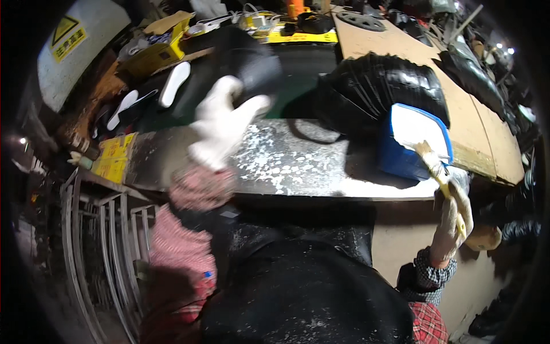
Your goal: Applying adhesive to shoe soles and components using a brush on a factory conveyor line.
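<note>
My left hand (pixel 224 117), in a white glove, is over the bench's far edge with thumb and fingers apart. Right at its fingertips is a dark curved piece (pixel 258 66), smeared by motion; what it is cannot be made out. My right hand (pixel 452 221), also gloved, is closed around the handle of a brush (pixel 436 166). The brush's pale bristles are at the near rim of a blue tub (pixel 395 157) that holds a white substance. Beside the tub, a stack of glossy black curved pieces (pixel 389 80) leans in close layers.
White splotches cover the metal bench (pixel 172 157). Beyond it, a dark green surface carries white sole-shaped pieces (pixel 175 84). A yellow box (pixel 157 57) stands far left, cardboard (pixel 475 120) lies at right, and metal frames (pixel 109 246) stand low on the left.
</note>
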Tool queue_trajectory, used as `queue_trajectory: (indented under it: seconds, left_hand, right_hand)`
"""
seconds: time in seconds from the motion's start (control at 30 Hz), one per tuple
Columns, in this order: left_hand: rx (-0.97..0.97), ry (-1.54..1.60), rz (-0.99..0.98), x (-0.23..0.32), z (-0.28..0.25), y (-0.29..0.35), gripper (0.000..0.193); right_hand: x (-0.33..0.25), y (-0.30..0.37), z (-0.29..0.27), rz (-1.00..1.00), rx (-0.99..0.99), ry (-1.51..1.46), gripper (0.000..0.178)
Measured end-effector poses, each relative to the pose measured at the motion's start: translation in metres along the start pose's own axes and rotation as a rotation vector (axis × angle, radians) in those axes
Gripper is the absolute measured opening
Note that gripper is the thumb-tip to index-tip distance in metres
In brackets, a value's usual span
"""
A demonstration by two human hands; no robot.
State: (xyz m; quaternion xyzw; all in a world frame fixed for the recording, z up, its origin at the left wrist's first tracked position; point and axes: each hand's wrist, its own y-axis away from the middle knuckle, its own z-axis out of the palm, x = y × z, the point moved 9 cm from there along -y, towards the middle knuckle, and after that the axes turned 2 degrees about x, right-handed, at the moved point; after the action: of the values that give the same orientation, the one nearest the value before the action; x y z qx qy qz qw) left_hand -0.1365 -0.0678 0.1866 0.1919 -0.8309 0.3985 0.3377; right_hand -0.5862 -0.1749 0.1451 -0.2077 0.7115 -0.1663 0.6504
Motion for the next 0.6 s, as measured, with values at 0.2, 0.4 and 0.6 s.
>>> queue_trajectory:
  seconds: [0.2, 0.4, 0.6]
  left_hand:
    - [-0.645, -0.688, -0.14, -0.108, -0.056, 0.086, 0.038]
    - [-0.08, 0.618, -0.526, -0.127, -0.074, 0.031, 0.021]
    - [-0.244, -0.545, -0.259, -0.141, -0.099, 0.035, 0.063]
  right_hand:
    - [-0.01, -0.071, 0.046, -0.091, -0.102, 0.251, 0.021]
    - [0.063, -0.11, 0.012, 0.054, -0.232, 0.38, 0.023]
    - [0.047, -0.077, 0.016, -0.077, -0.088, 0.318, 0.026]
